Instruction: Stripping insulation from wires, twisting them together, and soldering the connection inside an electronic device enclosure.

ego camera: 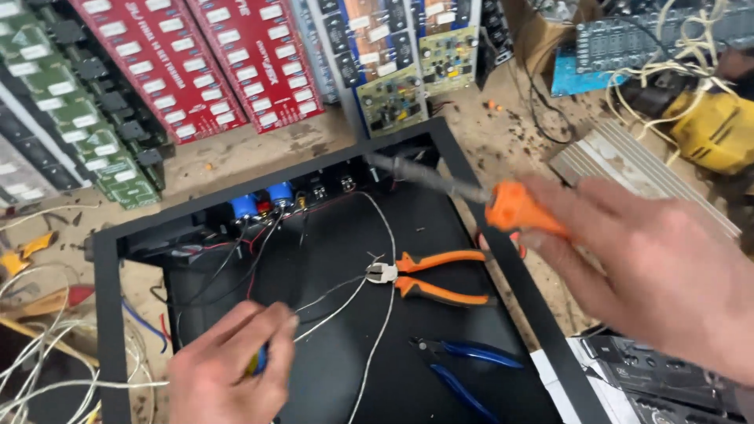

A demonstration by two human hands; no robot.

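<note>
Midway, seemingly, through wiring inside a black metal chassis (503,259) on a dusty workbench (236,157). Right hand (628,259) closed around the orange handle of a soldering iron (471,192), tip aimed toward the rear wall of the chassis. Left hand (228,369) curled shut, pinching a thin white wire (338,306) with something small, blue and yellow, tucked in the fist; too hidden to identify. Already mounted along the rear wall: blue terminals (259,202) and a row of small sockets, with red and black leads trailing from them. Still loose: the white wire, looping across the chassis floor and not visibly joined at either end. No circuit board yet fitted in the chassis.

Lying on the chassis floor, right in the working area: orange-handled cutters (432,279) touching the white wire, and blue-handled pliers (471,369) nearer the front. Beyond the chassis, red circuit boards (204,63) and green ones (71,102) in rows, a ribbed aluminium heatsink (620,165), a yellow tool (715,129), tangled pale cable (47,369) at the left edge.
</note>
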